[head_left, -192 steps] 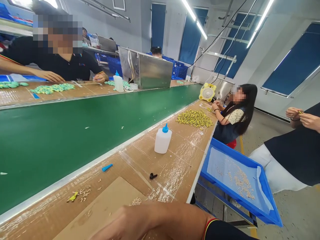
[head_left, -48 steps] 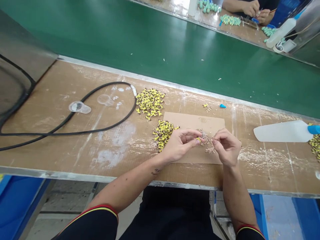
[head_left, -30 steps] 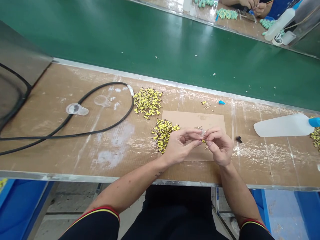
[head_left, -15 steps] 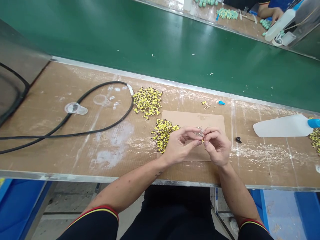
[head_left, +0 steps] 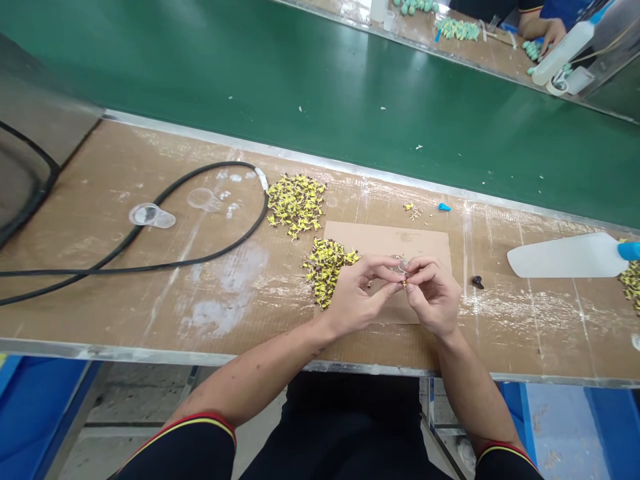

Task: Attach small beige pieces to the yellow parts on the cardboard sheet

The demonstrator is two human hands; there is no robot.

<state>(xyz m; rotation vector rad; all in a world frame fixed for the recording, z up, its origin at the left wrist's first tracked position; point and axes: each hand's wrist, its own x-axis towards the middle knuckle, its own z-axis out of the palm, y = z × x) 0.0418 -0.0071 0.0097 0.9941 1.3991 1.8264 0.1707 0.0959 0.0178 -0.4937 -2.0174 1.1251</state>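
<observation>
My left hand and my right hand meet over a flat cardboard sheet. Between their fingertips is a tiny yellow piece, pinched from both sides; its details are too small to tell. A small clear ring-like thing shows just above it, between the index fingers. A pile of small yellow and dark pieces lies beside my left hand, partly on the sheet. Behind it sits a second such pile.
Black cable loops at left around clear plastic scoops. At right lie a white bottle and a black bit; a blue cap is behind. Across the green belt, a person's hand shows.
The view has shifted very slightly. Both hands stay in nearly the same place, with small finger movements around the yellow piece.
</observation>
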